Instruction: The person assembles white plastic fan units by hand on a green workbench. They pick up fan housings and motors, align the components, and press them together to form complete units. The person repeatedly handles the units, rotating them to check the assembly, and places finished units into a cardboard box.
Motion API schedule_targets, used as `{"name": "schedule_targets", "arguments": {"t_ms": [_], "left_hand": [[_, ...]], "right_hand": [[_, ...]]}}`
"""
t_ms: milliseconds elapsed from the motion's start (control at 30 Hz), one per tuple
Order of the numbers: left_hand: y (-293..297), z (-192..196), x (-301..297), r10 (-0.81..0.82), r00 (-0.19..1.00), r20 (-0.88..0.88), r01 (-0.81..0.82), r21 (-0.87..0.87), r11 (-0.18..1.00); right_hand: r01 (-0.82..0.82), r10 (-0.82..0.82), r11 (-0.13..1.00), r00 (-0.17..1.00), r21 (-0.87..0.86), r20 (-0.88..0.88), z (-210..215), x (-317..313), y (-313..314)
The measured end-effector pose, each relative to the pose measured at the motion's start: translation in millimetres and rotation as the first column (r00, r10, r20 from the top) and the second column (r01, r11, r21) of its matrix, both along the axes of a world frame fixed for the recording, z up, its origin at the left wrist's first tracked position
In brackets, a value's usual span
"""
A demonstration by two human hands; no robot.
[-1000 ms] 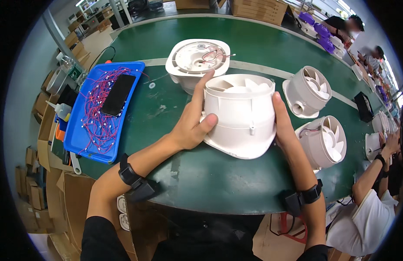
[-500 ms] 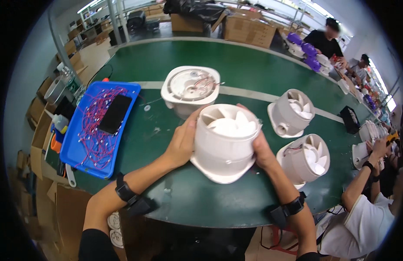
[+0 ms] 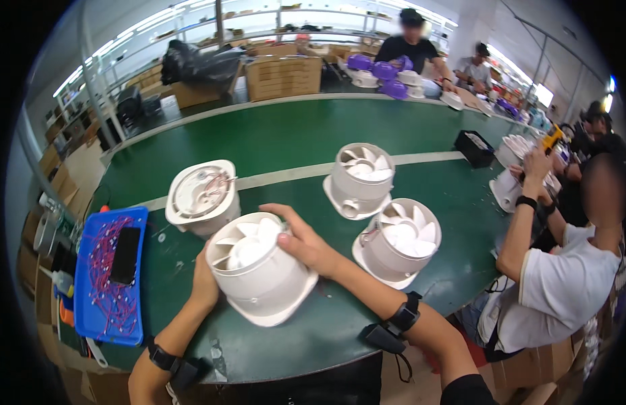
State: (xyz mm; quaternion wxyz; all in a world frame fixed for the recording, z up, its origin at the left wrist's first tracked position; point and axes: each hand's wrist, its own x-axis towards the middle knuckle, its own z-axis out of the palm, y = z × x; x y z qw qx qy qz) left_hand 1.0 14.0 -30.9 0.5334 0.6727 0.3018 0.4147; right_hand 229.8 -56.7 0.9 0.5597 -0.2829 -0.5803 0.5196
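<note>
Between my hands is a white round fan housing [image 3: 265, 290], its bladed opening facing up and its square-cornered base flange below. It tilts a little; I cannot tell whether its base rests on the table. My left hand [image 3: 205, 278] presses its left side, the fingers partly hidden behind it. Around the far right side curls my right hand [image 3: 301, 241], thumb at the rim. Just beyond sits a similar housing [image 3: 203, 196], flat side up, with thin wires on its round plate. Two more housings, a far one [image 3: 360, 185] and a nearer one [image 3: 397, 246], stand to the right, blades up.
A blue tray [image 3: 145, 270] on the left holds red-and-blue wires [image 3: 110, 283] and a black phone [image 3: 126, 255]. A black box [image 3: 475, 150] stands at right on the green table [image 3: 259, 128]. A nearby person in a white shirt [image 3: 556, 283] holds a yellow tool [image 3: 553, 138].
The view has swung to the right, so the table's things appear farther left. My right hand has shifted from the housing's right side up to its far rim; the left hand keeps its side.
</note>
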Motion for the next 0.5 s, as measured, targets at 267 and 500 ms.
{"name": "schedule_targets", "arguments": {"t_ms": [267, 500], "left_hand": [[0.8, -7.7, -2.9, -0.065, 0.973, 0.224, 0.121, -0.248, 0.961], [22.1, -34.7, -32.6, -0.083, 0.975, 0.205, 0.132, -0.241, 0.961]], "right_hand": [[0.079, -0.108, 0.944, 0.991, -0.319, -0.073, 7.0, -1.7, 5.3], [0.158, -0.197, 0.946, 0.974, -0.285, -0.114, -2.6, -0.8, 12.2]]}}
